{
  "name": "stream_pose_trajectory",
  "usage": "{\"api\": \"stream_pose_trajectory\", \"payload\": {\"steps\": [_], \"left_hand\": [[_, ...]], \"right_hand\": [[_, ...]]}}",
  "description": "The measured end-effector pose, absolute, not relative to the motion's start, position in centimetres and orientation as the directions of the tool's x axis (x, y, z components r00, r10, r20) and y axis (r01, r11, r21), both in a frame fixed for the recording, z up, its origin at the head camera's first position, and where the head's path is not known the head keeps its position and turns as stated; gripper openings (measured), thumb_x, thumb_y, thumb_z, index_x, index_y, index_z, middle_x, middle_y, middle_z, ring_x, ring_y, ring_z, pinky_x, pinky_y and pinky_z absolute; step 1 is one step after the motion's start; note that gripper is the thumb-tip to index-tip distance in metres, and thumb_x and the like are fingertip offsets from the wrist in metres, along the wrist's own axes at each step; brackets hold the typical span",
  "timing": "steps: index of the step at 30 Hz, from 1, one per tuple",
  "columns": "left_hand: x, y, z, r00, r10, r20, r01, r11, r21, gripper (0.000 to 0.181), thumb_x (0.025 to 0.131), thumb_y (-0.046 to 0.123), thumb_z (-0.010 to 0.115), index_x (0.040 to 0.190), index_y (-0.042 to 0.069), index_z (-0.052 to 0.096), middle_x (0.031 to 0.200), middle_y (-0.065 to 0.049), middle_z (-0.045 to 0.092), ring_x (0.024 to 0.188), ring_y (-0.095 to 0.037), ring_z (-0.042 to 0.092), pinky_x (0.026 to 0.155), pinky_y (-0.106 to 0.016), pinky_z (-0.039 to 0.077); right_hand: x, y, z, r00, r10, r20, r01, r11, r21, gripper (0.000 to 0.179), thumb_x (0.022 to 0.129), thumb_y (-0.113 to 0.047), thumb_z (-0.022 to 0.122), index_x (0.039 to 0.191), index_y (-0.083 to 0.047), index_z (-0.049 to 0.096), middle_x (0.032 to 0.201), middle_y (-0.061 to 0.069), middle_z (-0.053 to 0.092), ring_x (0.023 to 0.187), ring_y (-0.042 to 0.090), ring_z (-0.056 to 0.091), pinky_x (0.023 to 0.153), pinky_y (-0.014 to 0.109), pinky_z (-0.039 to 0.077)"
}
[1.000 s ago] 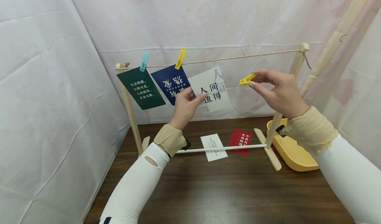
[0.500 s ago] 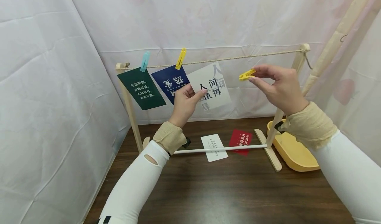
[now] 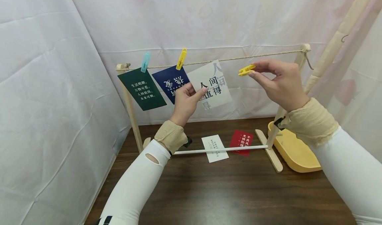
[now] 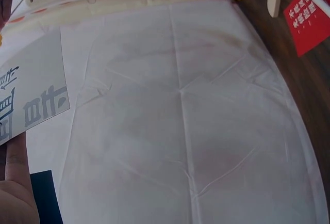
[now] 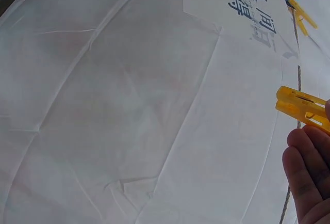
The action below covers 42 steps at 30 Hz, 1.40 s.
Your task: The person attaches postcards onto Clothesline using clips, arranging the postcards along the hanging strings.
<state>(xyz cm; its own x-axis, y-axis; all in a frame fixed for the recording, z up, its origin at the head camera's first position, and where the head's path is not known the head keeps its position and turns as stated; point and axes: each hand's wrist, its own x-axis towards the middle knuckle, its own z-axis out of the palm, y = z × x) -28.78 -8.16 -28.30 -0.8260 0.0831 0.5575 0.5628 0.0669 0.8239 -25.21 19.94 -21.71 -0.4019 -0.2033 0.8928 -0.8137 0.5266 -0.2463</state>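
My left hand (image 3: 185, 103) pinches a white card (image 3: 219, 94) with dark and pale lettering by its left side, thumb on the front. The card is tilted, its top corner right at the rope (image 3: 253, 56). To its right, my right hand (image 3: 280, 82) pinches a yellow clothespin (image 3: 246, 70), apart from the card; in the right wrist view the clothespin (image 5: 301, 105) overlaps the rope. A dark green card (image 3: 142, 89) hangs from a light blue clothespin (image 3: 145, 62). Beside it a blue card (image 3: 167, 80), partly hidden by my left hand, hangs from another yellow clothespin (image 3: 181, 58).
The rope runs between two posts of a wooden stand, whose foot (image 3: 269, 152) rests on the brown table (image 3: 226, 195). A white rod (image 3: 232, 149) crosses low over a white card (image 3: 213, 157) and a red card (image 3: 243, 138). A yellow tray (image 3: 298, 155) stands at right.
My left hand has raised and slightly turned the white card, bringing its top corner up to the rope. My right hand has lifted the yellow clothespin a little higher.
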Motion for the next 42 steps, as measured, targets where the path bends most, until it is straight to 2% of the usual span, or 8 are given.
{"api": "stream_pose_trajectory", "payload": {"steps": [8, 20, 27, 37, 42], "left_hand": [[-28.9, -8.0, -28.3, -0.836, 0.083, 0.542, 0.547, 0.063, 0.835, 0.027, 0.104, 0.008, 0.074, 0.129, -0.004, 0.073, 0.125, -0.020, 0.079, 0.114, -0.032, 0.080, 0.096, -0.041, 0.065], [-28.8, -8.1, -28.2, -0.842, 0.074, 0.535, 0.539, 0.073, 0.839, 0.028, 0.104, 0.009, 0.074, 0.129, -0.004, 0.073, 0.124, -0.021, 0.079, 0.114, -0.032, 0.080, 0.097, -0.040, 0.065], [-28.6, -8.2, -28.0, -0.852, 0.073, 0.518, 0.523, 0.084, 0.848, 0.027, 0.104, 0.010, 0.074, 0.129, -0.002, 0.074, 0.124, -0.018, 0.080, 0.114, -0.030, 0.080, 0.097, -0.040, 0.065], [-28.7, -8.3, -27.7, -0.861, 0.074, 0.503, 0.508, 0.070, 0.858, 0.028, 0.104, 0.009, 0.075, 0.129, -0.001, 0.074, 0.124, -0.018, 0.080, 0.113, -0.030, 0.080, 0.096, -0.040, 0.065], [-28.8, -8.3, -27.7, -0.864, 0.079, 0.497, 0.502, 0.071, 0.862, 0.029, 0.104, 0.010, 0.074, 0.130, 0.000, 0.074, 0.125, -0.017, 0.080, 0.114, -0.029, 0.080, 0.097, -0.040, 0.065]], "right_hand": [[-25.0, 19.3, -21.0, -0.364, -0.200, 0.909, -0.826, 0.520, -0.217, 0.019, 0.088, 0.011, 0.084, 0.106, 0.013, 0.078, 0.096, 0.027, 0.081, 0.092, -0.024, 0.063, 0.086, 0.002, 0.051], [-24.8, 18.2, -19.8, -0.335, -0.213, 0.918, -0.832, 0.524, -0.182, 0.016, 0.091, 0.008, 0.083, 0.105, 0.013, 0.079, 0.099, 0.028, 0.081, 0.093, -0.026, 0.060, 0.085, 0.002, 0.050], [-25.2, 17.9, -19.0, -0.286, -0.263, 0.921, -0.859, 0.496, -0.125, 0.015, 0.090, 0.007, 0.084, 0.101, 0.015, 0.079, 0.098, 0.029, 0.080, 0.099, -0.030, 0.059, 0.091, 0.004, 0.051], [-25.6, 16.8, -17.9, -0.284, -0.266, 0.921, -0.871, 0.474, -0.131, 0.013, 0.091, 0.007, 0.083, 0.101, 0.014, 0.079, 0.098, 0.029, 0.081, 0.095, -0.030, 0.059, 0.088, 0.006, 0.053], [-25.9, 16.0, -17.5, -0.307, -0.251, 0.918, -0.866, 0.474, -0.160, 0.010, 0.091, 0.007, 0.083, 0.100, 0.012, 0.080, 0.097, 0.026, 0.081, 0.091, -0.028, 0.061, 0.085, 0.006, 0.054]]}}
